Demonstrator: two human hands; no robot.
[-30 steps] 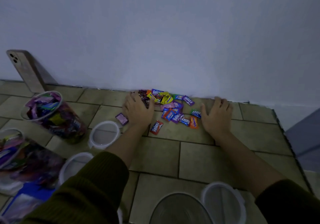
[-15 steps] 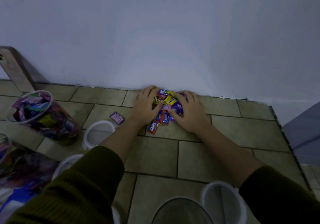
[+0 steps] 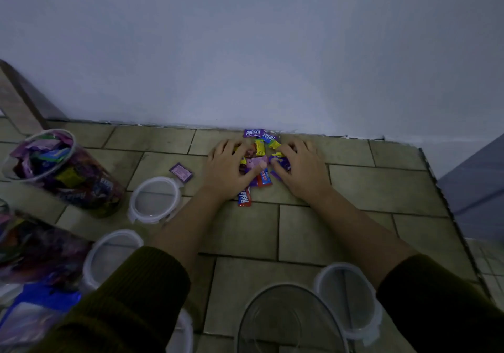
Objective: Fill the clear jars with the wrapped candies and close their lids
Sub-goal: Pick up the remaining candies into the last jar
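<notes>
As the wrapped candies (image 3: 258,159) lie heaped between the fingers (image 3: 230,146), left hand (image 3: 225,174) and right hand (image 3: 304,174) curl round them, equally near; the empty jar (image 3: 289,317) stands behind the wrists.

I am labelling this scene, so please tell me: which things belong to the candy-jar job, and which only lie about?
For the job: candy pile, left hand, right hand, stray purple candy, empty jar, filled jar, lids.

Just lying about: brown slab leaning on the wall, blue packet.

"Relaxa" on purple candy wrapper (image 3: 253,133)
</notes>
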